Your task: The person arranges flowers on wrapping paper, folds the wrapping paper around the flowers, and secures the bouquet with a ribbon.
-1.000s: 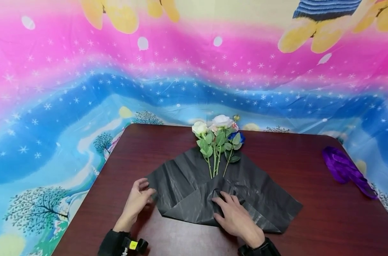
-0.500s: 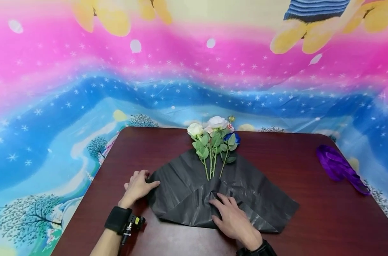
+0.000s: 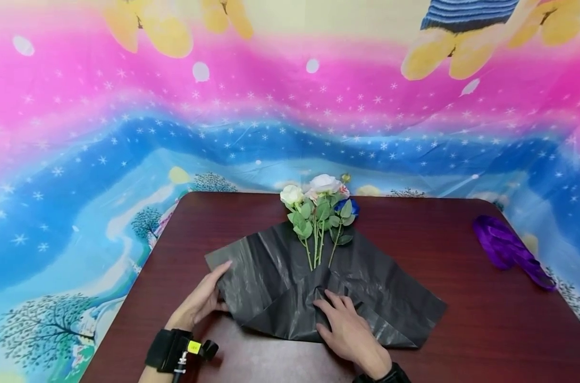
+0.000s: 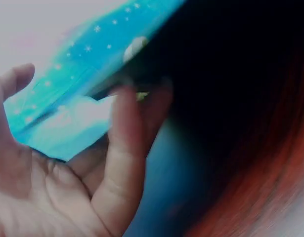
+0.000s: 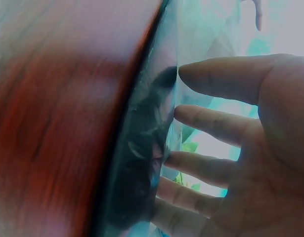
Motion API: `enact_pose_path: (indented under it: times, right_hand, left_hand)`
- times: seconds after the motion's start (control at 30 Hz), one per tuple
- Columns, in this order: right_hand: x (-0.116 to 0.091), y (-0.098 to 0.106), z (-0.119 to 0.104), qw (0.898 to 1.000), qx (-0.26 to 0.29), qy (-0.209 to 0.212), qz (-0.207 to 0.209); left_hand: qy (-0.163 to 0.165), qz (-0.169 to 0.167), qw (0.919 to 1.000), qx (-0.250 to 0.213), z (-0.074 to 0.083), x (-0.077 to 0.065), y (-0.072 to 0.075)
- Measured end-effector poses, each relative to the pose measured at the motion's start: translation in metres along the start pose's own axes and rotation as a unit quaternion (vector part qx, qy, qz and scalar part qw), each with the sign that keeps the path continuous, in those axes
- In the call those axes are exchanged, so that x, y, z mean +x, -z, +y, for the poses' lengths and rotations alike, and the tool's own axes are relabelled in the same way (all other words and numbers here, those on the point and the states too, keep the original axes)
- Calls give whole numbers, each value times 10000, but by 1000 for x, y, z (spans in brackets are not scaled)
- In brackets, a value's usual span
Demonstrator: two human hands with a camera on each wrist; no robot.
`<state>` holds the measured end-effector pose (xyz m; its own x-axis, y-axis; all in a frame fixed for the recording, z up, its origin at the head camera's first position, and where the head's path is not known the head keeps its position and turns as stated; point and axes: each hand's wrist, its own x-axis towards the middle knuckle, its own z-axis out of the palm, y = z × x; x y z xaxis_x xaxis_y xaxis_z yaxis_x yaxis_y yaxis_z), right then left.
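A sheet of black wrapping paper lies on the table with its near edge folded up over the flower stems. White, pale pink and blue artificial roses with green leaves stick out beyond its far edge. My left hand is at the paper's left edge, fingers extended; the corner beside it stands raised. In the left wrist view the extended fingers are blurred against the dark sheet. My right hand rests on the folded front with spread fingers, and the right wrist view shows its fingertips against the paper.
A purple ribbon lies in a loose bundle near the right edge of the reddish-brown table. Behind and around the table hangs a colourful printed cloth.
My left hand has moved onto the paper's left edge and turned, and the left corner has come up and spread outward. The right hand stays in place on the fold.
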<state>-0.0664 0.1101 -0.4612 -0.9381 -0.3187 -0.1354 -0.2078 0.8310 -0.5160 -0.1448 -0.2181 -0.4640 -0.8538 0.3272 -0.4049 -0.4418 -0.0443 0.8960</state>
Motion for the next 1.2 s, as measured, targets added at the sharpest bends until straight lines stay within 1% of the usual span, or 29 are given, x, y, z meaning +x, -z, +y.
enact_pose_path:
  times: [0.03, 0.1, 0.23, 0.27, 0.37, 0.4, 0.47, 0.5, 0.53, 0.6, 0.73, 0.83, 0.93, 1.07, 1.13, 1.2]
  right_hand:
    - [0, 0, 0, 10000, -14, -23, -5]
    - [-1, 0, 0, 10000, -71, -15, 6]
    - [-3, -1, 0, 9998, -79, 142, 64]
    - [-4, -1, 0, 9998, -71, 196, 73]
    - [-5, -1, 1, 9996, 4, 294, 39]
    - [-5, -1, 2, 9995, 22, 311, 18]
    - [-6, -1, 3, 9995, 38, 325, -11]
    - [-6, -1, 3, 9995, 30, 330, -10]
    - [-6, -1, 3, 9994, 19, 335, -4]
    - [-6, -2, 3, 9994, -40, 349, 55]
    - [-7, -4, 3, 9990, -127, 326, 267]
    - [-7, -5, 5, 9978, -53, 263, 603]
    - [-6, -6, 7, 9953, 81, 188, 945]
    - [-4, -6, 13, 9927, 357, -11, 1148]
    - [-3, -5, 16, 9902, 531, -128, 1286]
    - [-3, -6, 20, 9864, 710, -189, 1473]
  left_hand:
    - [28, -187, 9998, -105, 0, -2, -2]
    - [60, -461, 9988, -155, -1, -5, -6]
    - [-1, -718, 9974, -112, 3, -11, -16]
    - [49, -749, 9971, -100, 5, -12, -20]
    - [-175, -1089, 9938, 127, 13, -15, -32]
    - [-269, -1252, 9916, 202, 15, -15, -37]
    - [-449, -1509, 9870, 314, 21, -14, -48]
    - [-592, -1640, 9840, 364, 23, -12, -55]
    - [-605, -1688, 9830, 388, 26, -10, -61]
    - [-644, -1730, 9817, 469, 31, -6, -74]
    - [-555, -1776, 9802, 684, 34, 6, -99]
    - [-583, -1899, 9771, 764, 32, 18, -117]
    - [-703, -1977, 9732, 940, 28, 28, -134]
    - [-780, -1817, 9710, 1345, 20, 40, -151]
    - [-789, -1726, 9708, 1470, 14, 46, -159]
    - [-874, -1667, 9684, 1637, 9, 52, -166]
